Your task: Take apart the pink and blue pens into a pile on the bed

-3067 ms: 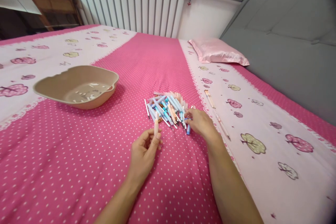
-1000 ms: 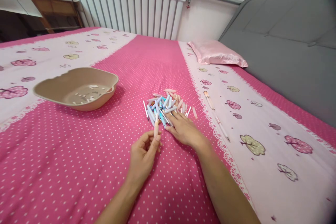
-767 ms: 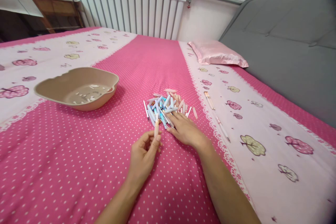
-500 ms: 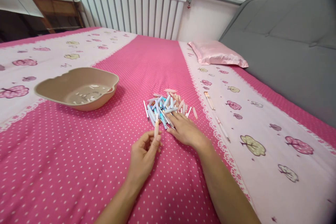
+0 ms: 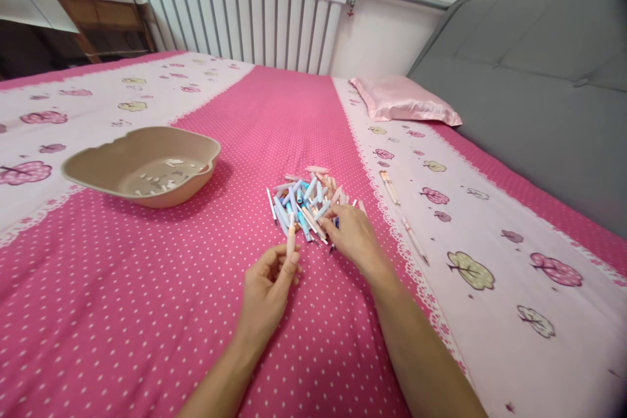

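My left hand (image 5: 268, 281) is closed around a peach pen barrel (image 5: 291, 240), holding it upright between thumb and fingers, its white end pointing up. Just beyond lies a loose pile of pen parts (image 5: 298, 199) in lilac, blue, peach and white, with thin refills among them. At the pile's right side, my right hand (image 5: 355, 235) reaches in palm down, with bent fingers and the thumb close to the index finger. Its fingertips are partly hidden, and whatever they hold cannot be made out.
A beige basin (image 5: 147, 166) with small white pieces inside stands on the bedspread (image 5: 161, 287) at left. To the right lie peach pens (image 5: 390, 188) and a whitish pen (image 5: 414, 240). Farther back are a pink pillow (image 5: 404, 100), a grey headboard (image 5: 529, 72) and a radiator (image 5: 245, 16).
My right hand has gone from lying flat over the pile to a raised, curled shape at its right side. Some pen parts under it have shifted. The left hand keeps its hold.
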Motion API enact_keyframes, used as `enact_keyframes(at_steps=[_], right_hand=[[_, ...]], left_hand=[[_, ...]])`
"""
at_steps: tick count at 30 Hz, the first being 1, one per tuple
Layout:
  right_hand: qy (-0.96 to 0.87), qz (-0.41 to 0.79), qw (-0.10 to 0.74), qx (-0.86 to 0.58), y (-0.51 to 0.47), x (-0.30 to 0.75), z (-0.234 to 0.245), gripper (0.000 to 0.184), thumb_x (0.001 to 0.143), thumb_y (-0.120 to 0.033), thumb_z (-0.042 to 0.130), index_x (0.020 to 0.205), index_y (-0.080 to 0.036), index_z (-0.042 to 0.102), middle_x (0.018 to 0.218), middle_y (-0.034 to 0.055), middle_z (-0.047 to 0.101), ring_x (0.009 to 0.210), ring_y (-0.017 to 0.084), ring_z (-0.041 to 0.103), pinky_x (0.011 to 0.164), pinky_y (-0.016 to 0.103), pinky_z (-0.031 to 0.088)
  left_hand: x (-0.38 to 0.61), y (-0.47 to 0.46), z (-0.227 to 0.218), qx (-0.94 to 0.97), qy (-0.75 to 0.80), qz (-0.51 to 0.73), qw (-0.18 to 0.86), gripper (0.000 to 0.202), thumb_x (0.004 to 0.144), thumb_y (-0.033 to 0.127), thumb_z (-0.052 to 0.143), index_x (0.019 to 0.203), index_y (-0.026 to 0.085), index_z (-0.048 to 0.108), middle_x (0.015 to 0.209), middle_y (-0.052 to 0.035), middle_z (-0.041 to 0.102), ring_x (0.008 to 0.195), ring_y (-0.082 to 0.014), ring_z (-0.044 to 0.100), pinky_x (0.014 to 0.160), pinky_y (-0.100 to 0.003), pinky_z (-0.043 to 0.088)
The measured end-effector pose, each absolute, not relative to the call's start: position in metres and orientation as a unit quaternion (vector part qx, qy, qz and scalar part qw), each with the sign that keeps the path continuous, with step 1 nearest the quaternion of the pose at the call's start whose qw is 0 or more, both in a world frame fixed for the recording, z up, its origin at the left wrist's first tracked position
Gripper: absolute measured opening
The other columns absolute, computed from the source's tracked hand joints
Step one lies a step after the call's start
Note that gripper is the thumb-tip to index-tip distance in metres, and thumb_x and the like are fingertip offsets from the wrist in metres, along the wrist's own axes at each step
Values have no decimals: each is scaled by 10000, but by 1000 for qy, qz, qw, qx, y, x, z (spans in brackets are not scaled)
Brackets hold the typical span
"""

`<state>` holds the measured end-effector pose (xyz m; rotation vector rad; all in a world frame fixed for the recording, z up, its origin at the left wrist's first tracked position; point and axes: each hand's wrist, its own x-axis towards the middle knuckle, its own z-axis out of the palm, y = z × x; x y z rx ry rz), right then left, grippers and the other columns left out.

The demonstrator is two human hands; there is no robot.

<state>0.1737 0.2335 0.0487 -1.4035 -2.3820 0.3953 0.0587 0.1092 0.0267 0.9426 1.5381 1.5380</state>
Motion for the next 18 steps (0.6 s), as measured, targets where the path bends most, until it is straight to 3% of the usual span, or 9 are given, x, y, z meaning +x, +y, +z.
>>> enact_keyframes(at_steps=[4, 8, 12, 18], right_hand=[[-832, 111, 231, -493, 242, 175, 41, 336, 827, -259, 435, 1108, -128, 563, 1078, 129, 593, 1047, 241, 499, 910, 361, 374], [-866, 140, 198, -436, 253, 175, 26, 525, 882, -382, 342, 1350, -144, 342, 1390, 122, 373, 1285, 241, 304, 1048, 421, 217], [-875, 183, 143, -424, 255, 172, 16, 602, 889, -513, 233, 1412, -217, 208, 1492, 78, 153, 1365, 261, 104, 1070, 488, 116], [-882, 197, 116, -412, 250, 169, 17, 667, 859, -598, 203, 1426, -258, 115, 1498, 83, 114, 1368, 286, 21, 1052, 554, 50]], left_hand=[[58, 109, 26, 373, 601, 600, 374, 304, 761, 395, 577, 909, 134, 624, 592, 18, 550, 516, -85, 481, 493, -197, 400], [57, 108, 26, 372, 601, 600, 375, 310, 753, 407, 579, 897, 137, 625, 596, 18, 550, 516, -87, 478, 496, -199, 397], [57, 108, 27, 378, 602, 597, 374, 313, 763, 406, 569, 905, 133, 625, 597, 17, 547, 519, -86, 470, 489, -197, 384], [57, 109, 25, 381, 605, 594, 368, 320, 760, 407, 575, 914, 132, 630, 588, 17, 547, 516, -87, 469, 488, -197, 381]])
